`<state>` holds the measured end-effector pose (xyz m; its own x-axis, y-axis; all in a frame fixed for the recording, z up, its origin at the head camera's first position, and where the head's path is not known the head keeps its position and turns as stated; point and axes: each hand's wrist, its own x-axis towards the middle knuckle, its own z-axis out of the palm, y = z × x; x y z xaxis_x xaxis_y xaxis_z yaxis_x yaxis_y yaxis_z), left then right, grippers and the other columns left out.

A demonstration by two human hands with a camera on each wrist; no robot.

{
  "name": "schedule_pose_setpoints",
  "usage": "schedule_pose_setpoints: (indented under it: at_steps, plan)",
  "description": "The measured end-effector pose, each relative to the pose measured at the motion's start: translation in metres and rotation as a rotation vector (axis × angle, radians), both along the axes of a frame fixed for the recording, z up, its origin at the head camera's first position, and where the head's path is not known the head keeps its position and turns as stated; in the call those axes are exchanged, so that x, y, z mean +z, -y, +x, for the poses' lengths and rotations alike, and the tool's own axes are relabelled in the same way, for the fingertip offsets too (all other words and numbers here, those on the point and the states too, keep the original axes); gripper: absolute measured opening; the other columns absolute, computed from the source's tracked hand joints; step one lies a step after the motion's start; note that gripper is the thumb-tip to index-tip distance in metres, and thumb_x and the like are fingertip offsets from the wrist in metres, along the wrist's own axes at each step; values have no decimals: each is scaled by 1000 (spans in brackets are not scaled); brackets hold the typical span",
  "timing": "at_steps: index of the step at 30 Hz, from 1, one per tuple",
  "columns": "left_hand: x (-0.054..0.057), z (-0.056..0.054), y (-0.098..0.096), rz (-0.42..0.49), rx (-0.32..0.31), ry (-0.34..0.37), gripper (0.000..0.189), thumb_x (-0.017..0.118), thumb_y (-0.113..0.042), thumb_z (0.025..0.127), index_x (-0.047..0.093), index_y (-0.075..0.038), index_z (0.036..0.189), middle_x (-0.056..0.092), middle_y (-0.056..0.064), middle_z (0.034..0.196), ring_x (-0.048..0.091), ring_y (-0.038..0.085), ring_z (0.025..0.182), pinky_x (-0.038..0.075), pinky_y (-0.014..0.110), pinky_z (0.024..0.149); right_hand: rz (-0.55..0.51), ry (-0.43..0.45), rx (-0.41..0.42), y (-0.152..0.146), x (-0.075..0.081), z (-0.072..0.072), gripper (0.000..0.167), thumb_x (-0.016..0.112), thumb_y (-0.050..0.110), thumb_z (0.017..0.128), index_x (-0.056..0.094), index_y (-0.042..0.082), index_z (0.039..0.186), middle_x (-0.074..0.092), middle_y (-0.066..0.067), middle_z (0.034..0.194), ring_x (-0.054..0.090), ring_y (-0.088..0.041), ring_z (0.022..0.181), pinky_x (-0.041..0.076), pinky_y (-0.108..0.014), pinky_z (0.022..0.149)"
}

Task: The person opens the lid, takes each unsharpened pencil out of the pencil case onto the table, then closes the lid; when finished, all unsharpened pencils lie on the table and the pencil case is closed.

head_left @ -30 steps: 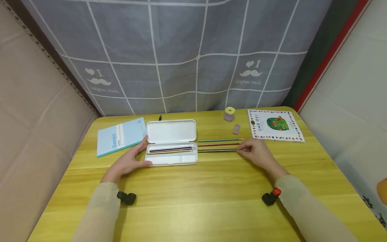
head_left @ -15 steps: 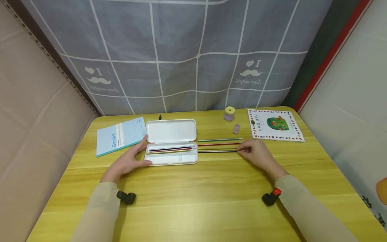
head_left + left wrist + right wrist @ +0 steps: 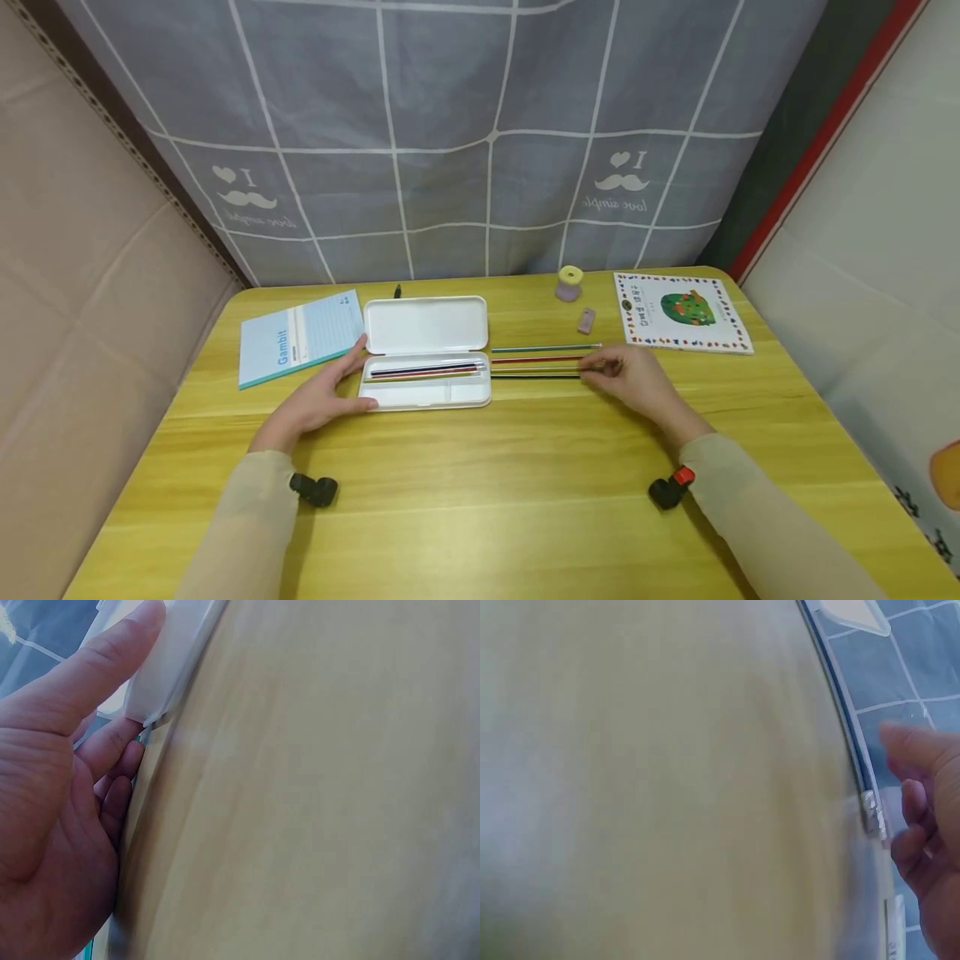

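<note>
A white pencil case (image 3: 426,396) lies with its lid (image 3: 425,326) folded back. Several pencils (image 3: 423,372) lie inside. My left hand (image 3: 321,402) holds the case's left end, thumb along the front corner and fingers behind; the left wrist view shows the thumb over the white side. Right of the case, several long pencils (image 3: 536,377) lie in near-parallel rows on the table. Over their right ends is my right hand (image 3: 630,379), fingers loosely bent. In the right wrist view, a pencil end with a metal band (image 3: 871,814) shows beside the thumb, with a gap between.
A light-blue notebook (image 3: 300,337) lies left of the case, near a dark pen tip (image 3: 397,292). Behind the pencils are a small eraser (image 3: 586,321) and a yellow-topped purple container (image 3: 569,283). A picture book (image 3: 684,312) lies at the back right. A grey curtain (image 3: 450,192) hangs behind the table.
My right hand has shifted slightly left along the pencils, and the front pencils have moved a little. My left hand and the case have stayed in place.
</note>
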<state>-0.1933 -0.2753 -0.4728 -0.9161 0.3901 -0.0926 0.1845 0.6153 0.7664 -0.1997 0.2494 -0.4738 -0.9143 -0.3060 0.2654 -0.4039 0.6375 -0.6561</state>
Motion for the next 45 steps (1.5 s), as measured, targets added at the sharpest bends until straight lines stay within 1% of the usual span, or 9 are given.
schedule_pose_setpoints:
  at_steps: [6, 19, 28, 31, 35, 38, 40, 43, 45]
  plan:
    - [0, 0, 2, -5, 4, -2, 115, 85, -36, 89, 4, -31, 169, 38, 14, 165, 12, 38, 159, 8, 66, 124, -54, 115, -17, 14, 19, -6, 32, 84, 29, 91, 81, 15, 120, 58, -1, 59, 45, -15, 53, 35, -27, 48]
    - [2, 1, 0, -2, 3, 7, 114, 85, -37, 89, 4, -31, 169, 37, 16, 166, 14, 39, 159, 8, 66, 124, -43, 111, 88, 72, 38, -23, 34, 86, 28, 89, 81, 14, 121, 55, -3, 58, 35, -12, 46, 29, -25, 43]
    - [2, 1, 1, -6, 4, 1, 115, 85, -36, 89, 4, -31, 169, 38, 14, 165, 12, 38, 159, 7, 66, 124, -19, 162, 215, 128, 19, -24, 25, 77, 26, 97, 81, 18, 120, 79, 0, 111, 26, -7, 45, 31, -24, 47]
    - [0, 2, 2, -8, 4, -1, 115, 85, -37, 89, 4, -31, 169, 38, 14, 165, 11, 39, 159, 7, 66, 124, 26, 151, 224, 143, 14, -22, 24, 75, 25, 99, 81, 19, 122, 80, 0, 108, 24, -6, 45, 30, -24, 49]
    - [-2, 4, 3, -10, 7, 2, 115, 86, -37, 88, 5, -31, 169, 38, 14, 165, 10, 39, 159, 6, 67, 124, 161, 118, 207, 161, 12, -20, 27, 70, 27, 103, 78, 23, 128, 75, -7, 76, 27, -10, 46, 31, -27, 52]
    - [-1, 5, 4, -11, 11, -1, 115, 86, -37, 88, 5, -31, 169, 38, 14, 165, 10, 40, 159, 7, 67, 124, 276, 72, 180, 172, 14, -19, 27, 69, 30, 103, 77, 26, 129, 76, -8, 79, 53, -11, 57, 45, -29, 60]
    - [-1, 5, 3, -9, 12, -2, 115, 86, -38, 88, 5, -31, 169, 38, 14, 165, 11, 40, 159, 7, 67, 124, 317, 67, 163, 178, 15, -19, 26, 70, 30, 102, 78, 27, 126, 80, -2, 99, 69, -15, 79, 55, -33, 74]
    - [1, 5, 2, -3, 11, -3, 115, 86, -38, 88, 5, -32, 169, 39, 14, 165, 12, 39, 159, 7, 67, 124, 329, 83, 135, 184, 18, -20, 22, 74, 28, 100, 81, 26, 121, 77, 3, 119, 72, -19, 111, 58, -39, 92]
    - [2, 4, 2, 3, 13, 0, 115, 86, -37, 88, 5, -32, 169, 38, 14, 165, 12, 39, 159, 7, 67, 124, 318, 106, 123, 186, 20, -20, 20, 75, 26, 99, 81, 24, 118, 77, 4, 119, 71, -19, 112, 57, -40, 95]
